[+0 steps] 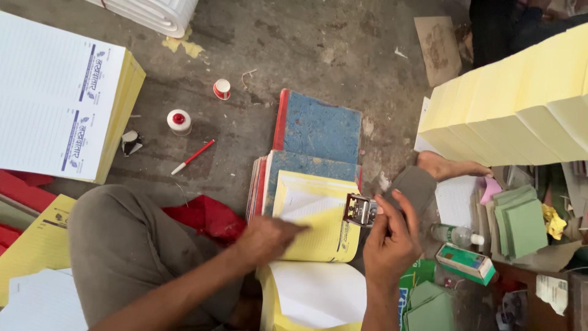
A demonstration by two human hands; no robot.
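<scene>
Seated worker numbering a pad of forms. Nearest the viewer, a loose white sheet (318,297) lay over yellow paper at the worker's lap. Just beyond it, the left hand (266,239), fingers flat and pressed together, held down the open yellow pad (318,227), a white leaf folded back beneath its fingertips. The right hand (392,236) was closed around a small metal stamping device (360,210), set at the pad's right edge. The step in hand appeared to be stamping a page; the next move would call for a firm press, then turning one leaf. The pad rested on blue-covered books (318,132). Farther off stood a red pen (193,157), two small bottles (179,121) and tall yellow paper stacks (520,104).
</scene>
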